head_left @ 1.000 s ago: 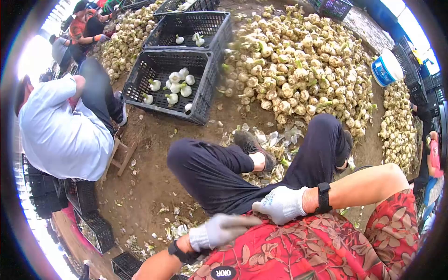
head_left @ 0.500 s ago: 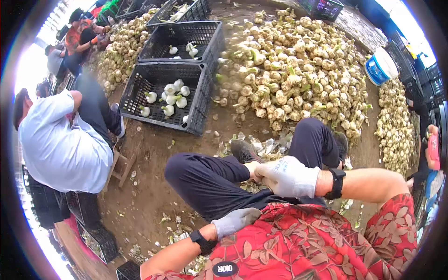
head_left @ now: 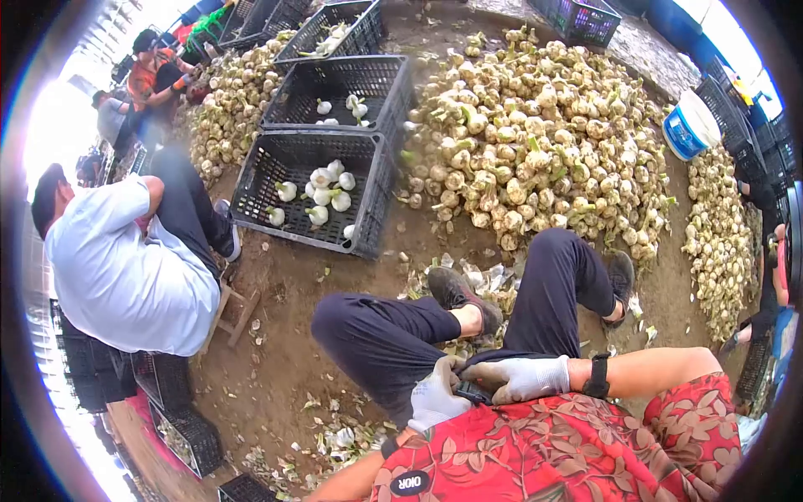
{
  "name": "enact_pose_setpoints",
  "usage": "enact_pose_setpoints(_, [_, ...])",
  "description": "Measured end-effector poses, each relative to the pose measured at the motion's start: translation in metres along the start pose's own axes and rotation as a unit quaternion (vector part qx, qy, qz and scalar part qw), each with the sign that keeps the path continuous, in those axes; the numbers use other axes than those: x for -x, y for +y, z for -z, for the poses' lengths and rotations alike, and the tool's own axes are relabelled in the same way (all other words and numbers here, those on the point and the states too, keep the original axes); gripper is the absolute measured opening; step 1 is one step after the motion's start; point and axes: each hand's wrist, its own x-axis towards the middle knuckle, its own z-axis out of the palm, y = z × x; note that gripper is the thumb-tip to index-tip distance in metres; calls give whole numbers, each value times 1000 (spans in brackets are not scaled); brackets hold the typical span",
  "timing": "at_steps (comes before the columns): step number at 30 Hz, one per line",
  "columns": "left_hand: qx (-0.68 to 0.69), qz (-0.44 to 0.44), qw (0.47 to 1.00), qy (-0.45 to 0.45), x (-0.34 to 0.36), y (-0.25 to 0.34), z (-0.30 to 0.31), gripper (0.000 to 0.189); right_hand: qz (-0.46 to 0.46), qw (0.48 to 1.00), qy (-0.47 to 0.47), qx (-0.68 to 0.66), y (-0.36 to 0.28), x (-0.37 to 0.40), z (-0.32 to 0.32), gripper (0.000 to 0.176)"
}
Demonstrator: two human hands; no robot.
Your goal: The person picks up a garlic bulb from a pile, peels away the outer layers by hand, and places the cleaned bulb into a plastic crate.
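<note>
My left hand (head_left: 437,396), in a pale glove, is closed at my waist, its fingers curled at a small dark object (head_left: 473,391). From the other side my right hand (head_left: 520,379), also gloved, meets it with bent fingers on the same object. What kind of object it is does not show; the gloves and the red flowered shirt (head_left: 552,439) hide part of it. Both hands lie over my lap, between the dark trouser legs. A large heap of garlic bulbs (head_left: 535,142) lies on the ground beyond my feet.
A black crate (head_left: 251,213) with several white garlic bulbs stands ahead to the left, another crate (head_left: 400,92) behind it. A person in a pale shirt (head_left: 138,268) sits at left. At right are a white-and-blue bucket (head_left: 687,134) and another garlic heap (head_left: 715,243).
My right hand has come down from near my ankle to my waist. The left hand has moved up and inward, and the two now meet at the small dark object.
</note>
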Motion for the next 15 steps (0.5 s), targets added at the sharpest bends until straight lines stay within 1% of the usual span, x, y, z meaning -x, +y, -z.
enact_pose_setpoints(1, [11, -35, 998, 51, 0, -5, -5, 62, 1, 1000, 0, -26, 2, -1, 0, 65])
enact_pose_setpoints(2, [12, -35, 998, 54, 0, -3, -3, 62, 1, 1000, -1, -23, 1, 0, 1, 65])
enact_pose_setpoints(3, [-90, -141, 982, 89, 1, 1, 2, 66, 5, 1000, -5, -7, 2, 2, 4, 68])
enact_pose_setpoints(4, [-190, -245, 943, 122, -1, 3, 6, 72, 9, 1000, -8, 9, 2, 5, 7, 71])
enact_pose_setpoints(5, [-219, -272, 931, 106, -3, -1, 7, 80, 15, 999, -19, 23, 3, 10, 8, 69])
enact_pose_setpoints(6, [-219, -275, 930, 109, -4, -4, 6, 80, 15, 999, -17, 26, 3, 17, 11, 69])
enact_pose_setpoints(8, [-243, -342, 907, 38, -4, -5, 8, 75, -99, 990, -96, -42, 7, 32, 18, 63])
enact_pose_setpoints(9, [-235, -379, 893, 65, -3, -4, 8, 68, -139, 986, -72, -60, 13, 41, 24, 57])
enact_pose_setpoints(10, [-234, -381, 892, 64, -5, -3, 9, 68, -140, 986, -70, -61, 16, 45, 23, 57])
enact_pose_setpoints(11, [-237, -411, 876, 89, -8, -3, 11, 61, -232, 967, 38, -98, 11, 50, 21, 58])
enact_pose_setpoints(12, [-239, -440, 858, 113, -9, -4, 11, 54, -318, 927, 144, -135, 10, 54, 18, 60])
enact_pose_setpoints(13, [-288, -401, 866, 77, -4, -16, 6, 53, -255, 952, 167, 15, 13, 55, 14, 60])
enact_pose_setpoints(14, [-288, -402, 866, 73, -4, -15, 6, 53, -184, 951, 185, 166, 17, 56, 8, 61])
enact_pose_setpoints(15, [-288, -410, 862, 78, -5, -13, 7, 52, -149, 945, 168, 237, 25, 52, 4, 57])
